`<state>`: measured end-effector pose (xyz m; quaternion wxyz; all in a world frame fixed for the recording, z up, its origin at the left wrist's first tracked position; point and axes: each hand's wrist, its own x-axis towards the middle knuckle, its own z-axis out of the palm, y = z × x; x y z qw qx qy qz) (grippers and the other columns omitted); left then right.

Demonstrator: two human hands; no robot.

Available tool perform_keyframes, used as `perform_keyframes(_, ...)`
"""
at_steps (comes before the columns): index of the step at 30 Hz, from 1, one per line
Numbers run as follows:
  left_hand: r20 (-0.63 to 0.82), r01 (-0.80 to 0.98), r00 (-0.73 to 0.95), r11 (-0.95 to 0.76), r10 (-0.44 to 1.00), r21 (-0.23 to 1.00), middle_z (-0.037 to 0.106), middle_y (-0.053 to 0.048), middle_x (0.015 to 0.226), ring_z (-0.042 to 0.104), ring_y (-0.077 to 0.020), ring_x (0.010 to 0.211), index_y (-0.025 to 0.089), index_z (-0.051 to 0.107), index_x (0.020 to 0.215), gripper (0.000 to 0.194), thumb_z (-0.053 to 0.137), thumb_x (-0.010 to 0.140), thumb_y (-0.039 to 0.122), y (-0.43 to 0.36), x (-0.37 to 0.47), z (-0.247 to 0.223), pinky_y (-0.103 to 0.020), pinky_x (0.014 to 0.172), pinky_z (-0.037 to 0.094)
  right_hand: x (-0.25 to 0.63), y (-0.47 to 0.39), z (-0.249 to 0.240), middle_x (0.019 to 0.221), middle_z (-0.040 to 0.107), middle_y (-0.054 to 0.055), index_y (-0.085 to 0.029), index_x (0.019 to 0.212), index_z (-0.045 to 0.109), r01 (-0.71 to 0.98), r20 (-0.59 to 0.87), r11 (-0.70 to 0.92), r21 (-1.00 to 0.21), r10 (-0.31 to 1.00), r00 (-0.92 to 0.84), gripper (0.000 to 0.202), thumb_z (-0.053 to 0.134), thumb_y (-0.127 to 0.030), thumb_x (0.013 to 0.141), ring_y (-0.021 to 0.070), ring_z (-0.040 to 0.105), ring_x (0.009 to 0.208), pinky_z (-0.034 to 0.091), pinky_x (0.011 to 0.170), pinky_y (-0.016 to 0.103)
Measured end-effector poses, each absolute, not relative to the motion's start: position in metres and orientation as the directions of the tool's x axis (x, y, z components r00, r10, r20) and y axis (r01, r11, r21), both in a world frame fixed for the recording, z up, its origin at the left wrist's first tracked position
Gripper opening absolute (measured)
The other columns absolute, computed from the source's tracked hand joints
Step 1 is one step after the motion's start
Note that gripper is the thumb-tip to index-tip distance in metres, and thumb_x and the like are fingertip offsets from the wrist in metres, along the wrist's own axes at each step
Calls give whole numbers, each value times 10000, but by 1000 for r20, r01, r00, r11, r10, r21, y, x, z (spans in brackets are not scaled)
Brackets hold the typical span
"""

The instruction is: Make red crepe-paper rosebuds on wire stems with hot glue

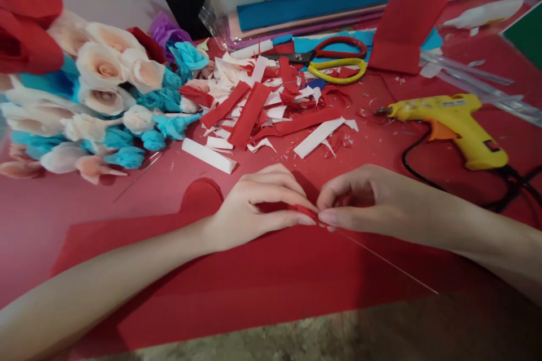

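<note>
Both hands meet above the front of the red table. My left hand (262, 197) is closed around a small rolled piece of red crepe paper (305, 211), mostly hidden by the fingers. Thumb and fingertips of my right hand (364, 203) pinch the base of that same paper, where a thin wire stem (389, 264) comes out and slants down to the right. Beneath the hands lies a wide sheet of red crepe paper (237, 299). A stack of rounded red paper pieces (202, 196) sits just behind my left wrist.
Finished crepe-paper flowers (104, 67) are heaped at the left. Paper scraps (249, 115) spread across the middle, with scissors (339, 59) behind them. A yellow glue gun (449, 118) rests at the right, its cord near my right forearm. Folded red paper (409, 28) and glue sticks (478, 82) lie farther back.
</note>
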<state>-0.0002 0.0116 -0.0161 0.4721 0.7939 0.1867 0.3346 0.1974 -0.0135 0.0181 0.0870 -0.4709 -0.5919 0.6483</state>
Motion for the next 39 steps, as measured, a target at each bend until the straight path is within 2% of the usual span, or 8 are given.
perform_keyframes(9,368,-39,697,-481,615,876,664,-78,695,570,-114,684,83,672,741,67,682,677,97,12,1,-15,-240,661,493,198,-14,17,673,572,-23,-196,740,638,450,-538,-318,-835,645,-543,139,565,-314,740,95,495,628,359,576,210)
perform_keyframes(20,333,-33,710,-443,620,896,657,-92,748,565,-118,721,74,658,797,77,628,728,88,12,0,-14,-256,687,490,198,-12,20,640,574,-43,-179,682,634,357,-546,-414,-837,661,-514,86,585,-241,716,61,484,601,345,562,175)
perform_keyframes(31,374,-29,714,-508,592,861,657,-96,740,558,-120,719,71,658,786,64,621,734,79,12,-1,-14,-252,671,483,197,-12,16,664,598,-41,-204,702,629,415,-559,-380,-826,645,-521,166,571,-355,742,80,512,611,360,563,193)
perform_keyframes(39,377,-27,731,-527,569,849,657,-83,740,551,-125,715,93,654,799,74,616,737,77,12,-1,-14,-268,673,482,195,-12,17,631,563,-35,-181,690,628,451,-588,-386,-805,624,-515,193,569,-359,735,74,481,586,352,547,193)
